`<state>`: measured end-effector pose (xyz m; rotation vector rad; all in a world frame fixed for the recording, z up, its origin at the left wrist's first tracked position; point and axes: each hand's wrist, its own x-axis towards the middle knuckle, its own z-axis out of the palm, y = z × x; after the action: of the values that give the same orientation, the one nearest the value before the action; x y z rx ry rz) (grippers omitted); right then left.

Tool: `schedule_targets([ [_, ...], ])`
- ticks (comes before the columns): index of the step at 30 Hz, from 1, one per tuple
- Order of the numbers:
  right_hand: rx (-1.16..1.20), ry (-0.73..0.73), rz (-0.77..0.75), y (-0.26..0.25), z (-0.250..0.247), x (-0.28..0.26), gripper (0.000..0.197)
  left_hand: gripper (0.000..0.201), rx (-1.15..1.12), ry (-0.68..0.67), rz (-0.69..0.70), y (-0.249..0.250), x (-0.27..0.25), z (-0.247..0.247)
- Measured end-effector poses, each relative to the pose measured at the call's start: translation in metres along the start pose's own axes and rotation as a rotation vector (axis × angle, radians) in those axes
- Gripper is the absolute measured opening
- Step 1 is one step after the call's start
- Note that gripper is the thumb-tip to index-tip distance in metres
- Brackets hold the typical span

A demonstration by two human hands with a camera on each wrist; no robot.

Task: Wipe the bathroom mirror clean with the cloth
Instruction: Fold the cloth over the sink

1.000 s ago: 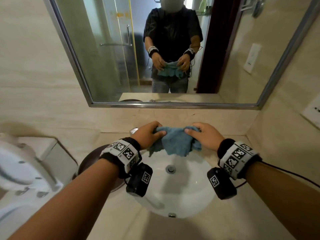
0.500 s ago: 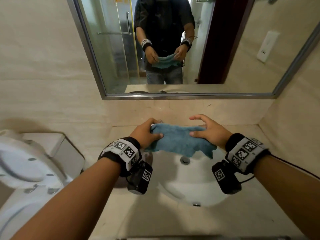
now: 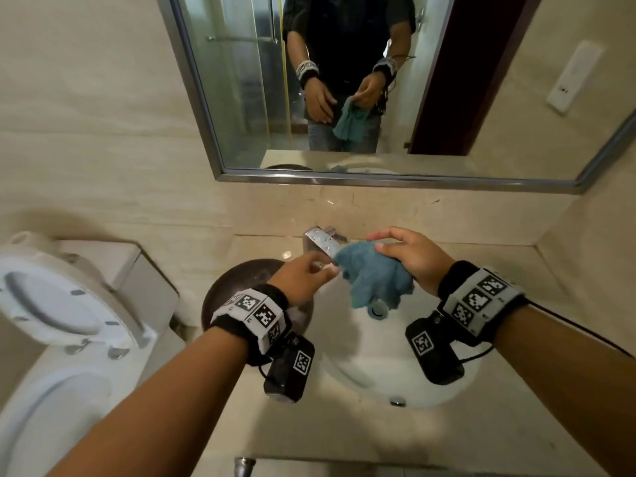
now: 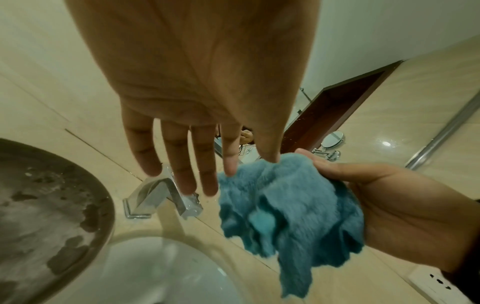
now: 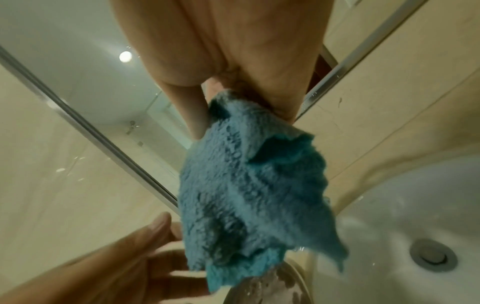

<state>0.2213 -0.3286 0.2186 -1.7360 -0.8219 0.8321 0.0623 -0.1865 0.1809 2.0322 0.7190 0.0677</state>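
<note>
From the head camera, the right hand (image 3: 411,259) gripped the blue cloth (image 3: 371,277) by one bunched end over the white sink (image 3: 371,370), likely so that any drips fell into the bowl and not on the stone counter (image 3: 344,432). The left hand (image 3: 303,278) hung just beside the cloth with its fingers straight and held nothing. The mirror (image 3: 481,98), in its metal frame, hung on the wall above, well apart from the cloth, so no wiping had begun. From the left wrist, the 4 fingers (image 4: 179,164) spread loosely near the cloth's fluffy edge; the cloth (image 4: 285,209) looked thick, soft and crumpled, with the boxy chrome tap (image 4: 161,197) behind and a dark round basin (image 4: 46,216) at the left. From the right wrist, the cloth (image 5: 252,195) draped in limp folds from the pinching fingers (image 5: 192,111), its looped pile plain to see, above the smooth sink and its metal drain (image 5: 432,258).
</note>
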Motion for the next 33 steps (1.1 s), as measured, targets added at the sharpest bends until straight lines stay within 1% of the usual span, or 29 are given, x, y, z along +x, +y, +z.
schedule_targets([
  [1,0.063,0.000,0.011,0.000,-0.001,0.002,0.020,0.031,-0.001,-0.039,-0.014,0.002,-0.001,0.004],
  [2,0.127,-0.012,0.018,0.000,-0.001,0.003,0.022,0.036,-0.025,-0.086,-0.040,0.003,0.000,0.009],
  [4,0.228,-0.061,0.007,-0.001,-0.001,0.005,0.029,0.046,-0.151,-0.156,-0.088,0.008,0.001,0.019],
  [5,0.262,-0.091,0.001,-0.002,-0.002,0.005,0.033,0.046,-0.223,-0.151,-0.099,0.010,0.004,0.022],
  [6,0.282,-0.124,0.001,-0.003,-0.002,0.005,0.037,0.043,-0.288,-0.113,-0.100,0.011,0.007,0.024],
  [8,0.266,-0.176,0.019,-0.004,-0.004,0.005,0.039,0.028,-0.412,-0.007,-0.071,0.017,0.013,0.023],
  [9,0.227,-0.190,0.032,-0.003,-0.006,0.005,0.036,0.019,-0.452,0.029,-0.049,0.020,0.015,0.022],
  [11,0.114,-0.172,0.042,-0.001,-0.008,0.004,0.024,0.009,-0.438,0.052,-0.005,0.026,0.017,0.017],
  [12,0.083,-0.142,0.032,0.001,-0.009,0.005,0.020,0.009,-0.431,0.056,0.018,0.028,0.018,0.016],
  [14,0.109,-0.086,0.005,0.004,-0.010,0.007,0.018,0.020,-0.455,0.040,0.039,0.033,0.016,0.012],
  [16,0.184,-0.063,-0.004,0.005,-0.010,0.009,0.022,0.037,-0.402,0.004,0.016,0.032,0.017,0.011],
  [17,0.201,-0.065,-0.005,0.004,-0.009,0.009,0.025,0.045,-0.362,-0.033,-0.001,0.031,0.017,0.012],
  [19,0.201,-0.115,-0.006,-0.001,-0.008,0.009,0.034,0.054,-0.287,-0.086,0.024,0.029,0.015,0.016],
  [20,0.199,-0.151,-0.002,-0.003,-0.009,0.010,0.040,0.053,-0.252,-0.069,0.044,0.028,0.016,0.017],
  [21,0.197,-0.184,0.002,-0.005,-0.009,0.011,0.043,0.046,-0.224,-0.028,0.059,0.027,0.017,0.018],
  [23,0.173,-0.222,-0.002,-0.006,-0.013,0.014,0.043,0.026,-0.171,0.056,0.076,0.027,0.018,0.016],
  [25,0.104,-0.236,-0.010,-0.003,-0.018,0.020,0.044,0.017,-0.152,0.107,0.085,0.030,0.018,0.010],
  [27,-0.058,-0.232,-0.016,0.000,-0.021,0.025,0.050,0.016,-0.151,0.130,0.102,0.032,0.017,0.003],
  [28,-0.171,-0.223,-0.019,0.001,-0.022,0.027,0.049,0.017,-0.147,0.128,0.111,0.032,0.018,0.000],
  [29,-0.288,-0.209,-0.032,0.002,-0.022,0.030,0.043,0.016,-0.135,0.117,0.116,0.033,0.017,-0.002],
  [31,-0.475,-0.194,-0.062,0.001,-0.020,0.033,0.018,0.013,-0.085,0.103,0.119,0.032,0.017,-0.005],
  [32,-0.519,-0.193,-0.073,0.000,-0.019,0.036,0.017,0.012,-0.060,0.113,0.114,0.030,0.017,-0.006],
  [33,-0.519,-0.204,-0.084,0.000,-0.017,0.040,0.020,0.010,-0.043,0.129,0.102,0.028,0.016,-0.007],
])
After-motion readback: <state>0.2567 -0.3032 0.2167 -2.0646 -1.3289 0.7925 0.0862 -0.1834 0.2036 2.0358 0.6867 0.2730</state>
